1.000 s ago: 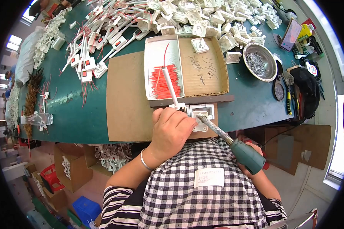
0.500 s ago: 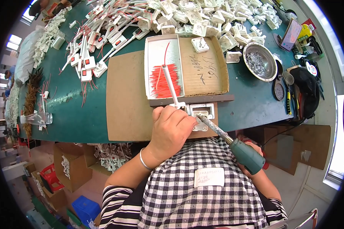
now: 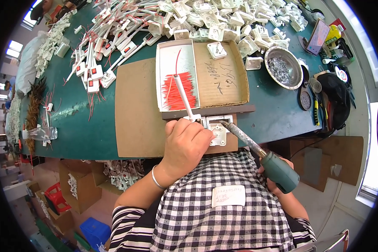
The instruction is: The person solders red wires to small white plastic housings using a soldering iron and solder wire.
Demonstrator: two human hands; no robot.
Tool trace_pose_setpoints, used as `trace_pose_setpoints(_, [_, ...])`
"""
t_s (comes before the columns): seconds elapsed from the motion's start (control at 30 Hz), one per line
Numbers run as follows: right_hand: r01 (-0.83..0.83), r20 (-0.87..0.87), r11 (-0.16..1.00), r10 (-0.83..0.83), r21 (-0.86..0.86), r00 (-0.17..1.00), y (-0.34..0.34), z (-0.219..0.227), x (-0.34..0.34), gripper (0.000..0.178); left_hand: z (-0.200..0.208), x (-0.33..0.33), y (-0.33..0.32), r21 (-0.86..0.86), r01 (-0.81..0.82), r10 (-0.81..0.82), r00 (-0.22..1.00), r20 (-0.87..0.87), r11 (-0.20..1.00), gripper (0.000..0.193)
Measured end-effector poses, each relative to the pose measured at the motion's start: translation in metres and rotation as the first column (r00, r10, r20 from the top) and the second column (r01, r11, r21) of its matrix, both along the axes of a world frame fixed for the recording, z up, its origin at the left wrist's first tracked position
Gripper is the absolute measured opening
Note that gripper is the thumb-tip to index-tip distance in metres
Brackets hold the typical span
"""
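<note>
My left hand is closed, with its fingertips on a white plastic switch housing on cardboard at the table's front edge. Just beyond the knuckles a white tube rises at a slant, a thin red wire coming out of its top. My right hand is wrapped round the dark green handle of a soldering iron, which hides some of its fingers. The iron's tip is at the upper right of the housing; whether it touches cannot be made out.
Beyond my hands lies a cardboard box with cut red wires. White housings and tubes with switches are heaped at the back. A metal bowl with silvery bits, pliers and a phone are at right.
The soldering iron has drawn back a little to the right, its tip now off the middle of the housing. My left hand keeps its hold, almost unmoved.
</note>
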State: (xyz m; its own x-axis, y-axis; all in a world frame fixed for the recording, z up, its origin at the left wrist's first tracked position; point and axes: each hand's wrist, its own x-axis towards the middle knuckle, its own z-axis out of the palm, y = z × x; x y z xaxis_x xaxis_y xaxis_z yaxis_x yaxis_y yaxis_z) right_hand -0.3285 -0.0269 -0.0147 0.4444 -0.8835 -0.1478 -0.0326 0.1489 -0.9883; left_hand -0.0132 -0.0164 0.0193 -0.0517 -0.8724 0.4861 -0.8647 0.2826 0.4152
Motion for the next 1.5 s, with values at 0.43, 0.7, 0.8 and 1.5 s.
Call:
trace_pose_setpoints(0.43, [-0.084, -0.290, 0.906, -0.045, -0.415, 0.956, -0.012, 0.027, 0.021, 0.029, 0.012, 0.087, -0.039, -0.080, -0.313, 0.317, 0.948, 0.042, 0.946, 0.009])
trace_pose_setpoints(0.7, [-0.177, -0.286, 0.864, 0.041, -0.472, 0.957, -0.010, 0.037, 0.020, 0.029, 0.024, 0.075, -0.038, -0.129, -0.223, 0.226, 0.974, 0.014, 0.966, 0.010])
trace_pose_setpoints(0.8, [-0.169, -0.260, 0.940, 0.090, -0.298, 0.961, -0.011, 0.041, 0.027, 0.028, 0.018, 0.081, -0.035, -0.090, -0.280, 0.286, 0.957, 0.057, 0.956, 0.011])
trace_pose_setpoints(1.5, [0.043, -0.144, 0.997, -0.052, -0.068, 0.988, -0.005, 0.045, 0.038, 0.019, -0.010, 0.075, -0.081, 0.121, -0.133, 0.107, 0.974, 0.198, 0.984, 0.003])
